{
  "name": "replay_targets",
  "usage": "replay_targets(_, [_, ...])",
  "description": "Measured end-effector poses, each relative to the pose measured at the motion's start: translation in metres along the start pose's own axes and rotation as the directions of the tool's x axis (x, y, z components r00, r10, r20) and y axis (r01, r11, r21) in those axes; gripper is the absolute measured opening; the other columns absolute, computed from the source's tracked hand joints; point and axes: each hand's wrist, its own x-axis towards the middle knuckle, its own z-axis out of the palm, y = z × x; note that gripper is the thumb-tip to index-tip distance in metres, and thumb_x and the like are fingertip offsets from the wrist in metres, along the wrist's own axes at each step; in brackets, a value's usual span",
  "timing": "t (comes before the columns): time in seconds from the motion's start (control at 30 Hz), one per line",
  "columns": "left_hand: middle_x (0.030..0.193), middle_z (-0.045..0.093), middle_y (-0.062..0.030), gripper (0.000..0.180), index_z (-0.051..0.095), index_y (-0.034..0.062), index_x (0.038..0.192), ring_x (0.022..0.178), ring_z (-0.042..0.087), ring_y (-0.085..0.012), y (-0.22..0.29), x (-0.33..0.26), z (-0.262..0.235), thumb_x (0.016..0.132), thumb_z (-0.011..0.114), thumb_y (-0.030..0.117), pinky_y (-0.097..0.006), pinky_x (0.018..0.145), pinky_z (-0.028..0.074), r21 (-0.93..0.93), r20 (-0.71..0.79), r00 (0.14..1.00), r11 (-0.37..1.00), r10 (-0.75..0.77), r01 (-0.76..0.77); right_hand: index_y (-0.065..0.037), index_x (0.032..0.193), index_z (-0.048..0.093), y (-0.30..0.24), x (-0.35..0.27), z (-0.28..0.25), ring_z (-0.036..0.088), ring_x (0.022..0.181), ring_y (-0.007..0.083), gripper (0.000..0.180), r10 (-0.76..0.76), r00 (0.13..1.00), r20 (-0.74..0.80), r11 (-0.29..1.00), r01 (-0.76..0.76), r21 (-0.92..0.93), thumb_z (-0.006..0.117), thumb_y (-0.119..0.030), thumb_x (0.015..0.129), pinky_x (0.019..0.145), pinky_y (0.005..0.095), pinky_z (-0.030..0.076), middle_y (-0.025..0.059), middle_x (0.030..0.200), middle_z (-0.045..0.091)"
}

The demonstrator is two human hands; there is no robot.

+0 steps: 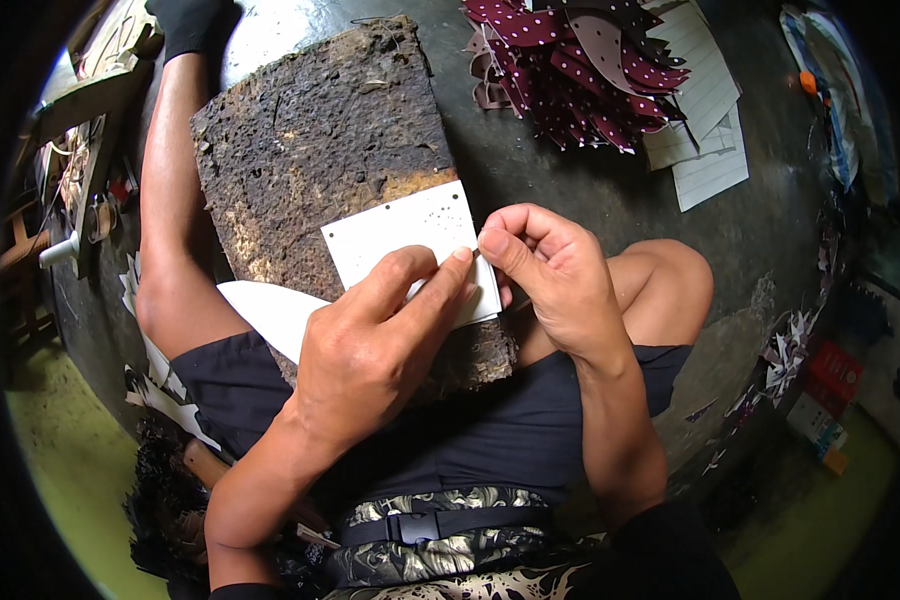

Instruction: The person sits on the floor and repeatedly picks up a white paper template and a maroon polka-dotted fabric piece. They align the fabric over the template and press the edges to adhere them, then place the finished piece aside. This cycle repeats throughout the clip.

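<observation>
A white card with small punched holes (370, 235) lies over the lower right part of a rough, dark board (310, 140). My left hand (375, 320) bends over the card, its fingers closed on it near the right edge. Close to those fingertips, my right hand (550, 265) makes a pinch with thumb and forefinger beside that same edge. Whatever sits in this pinch is too small to make out. Partly under my left hand, a white curved piece (270, 310) sticks out to the left.
Beyond the board, to the right, is a stack of maroon dotted cut pieces (580, 70) next to lined paper sheets (710, 150). Wooden frames (90, 190) stand at the left. White scraps (790, 345) lie at the far right. My legs flank the board.
</observation>
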Motion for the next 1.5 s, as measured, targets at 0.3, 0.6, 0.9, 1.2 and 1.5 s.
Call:
replay_targets(0.3, [0.104, 0.072, -0.0059, 0.036, 0.084, 0.0067, 0.131, 0.074, 0.071, -0.0204, -0.003, 0.000, 0.005, 0.096, 0.089, 0.012, -0.037, 0.063, 0.059, 0.003, -0.044, 0.999, 1.000, 0.022, -0.022, -0.002, 0.113, 0.071, 0.009, -0.003, 0.013, 0.059, 0.082, 0.0029, 0.027, -0.170, 0.983, -0.074, 0.957, 0.147, -0.248, 0.072, -0.029, 0.119, 0.072, 0.0239, 0.051, -0.0037, 0.092, 0.070])
replay_targets(0.6, [0.101, 0.073, 0.0027, 0.038, 0.088, 0.0165, 0.120, 0.078, 0.059, -0.0204, -0.022, -0.003, 0.003, 0.084, 0.098, 0.015, -0.038, 0.069, 0.051, 0.143, -0.109, 0.983, 0.981, 0.149, -0.133, -0.002, 0.113, 0.070, 0.019, 0.002, 0.011, 0.053, 0.086, 0.0014, 0.028, -0.084, 0.995, -0.055, 0.996, 0.082, -0.039, 0.071, -0.029, 0.119, 0.074, 0.0219, 0.047, -0.0069, 0.094, 0.064])
replay_targets(0.9, [0.102, 0.073, 0.0034, 0.037, 0.088, 0.0167, 0.119, 0.081, 0.059, -0.0201, -0.022, -0.001, 0.007, 0.083, 0.099, 0.018, -0.039, 0.073, 0.048, 0.140, -0.121, 0.982, 0.982, 0.146, -0.129, -0.002, 0.114, 0.071, 0.023, 0.005, 0.006, 0.054, 0.087, 0.0007, 0.028, -0.056, 0.997, -0.057, 0.998, 0.056, -0.006, 0.071, -0.030, 0.120, 0.074, 0.0212, 0.047, -0.0068, 0.096, 0.066])
replay_targets(1.2, [0.099, 0.071, 0.0032, 0.031, 0.086, 0.0181, 0.112, 0.085, 0.060, -0.0207, -0.018, -0.001, 0.006, 0.084, 0.098, 0.018, -0.039, 0.076, 0.045, 0.128, -0.106, 0.990, 0.989, 0.093, -0.079, -0.003, 0.110, 0.073, 0.033, 0.013, -0.004, 0.051, 0.077, 0.0004, 0.031, -0.048, 0.993, -0.108, 0.996, 0.040, -0.076, 0.073, -0.033, 0.118, 0.064, 0.0221, 0.042, -0.0082, 0.086, 0.064])
replay_targets(1.5, [0.099, 0.071, 0.0041, 0.029, 0.085, 0.0189, 0.109, 0.086, 0.060, -0.0207, -0.016, 0.003, 0.004, 0.083, 0.098, 0.018, -0.040, 0.079, 0.044, 0.140, -0.090, 0.991, 0.987, 0.094, -0.081, -0.003, 0.110, 0.073, 0.038, 0.018, -0.010, 0.050, 0.075, 0.0008, 0.034, -0.036, 0.989, -0.141, 0.991, 0.017, -0.133, 0.074, -0.036, 0.117, 0.063, 0.0229, 0.042, -0.0077, 0.085, 0.062])
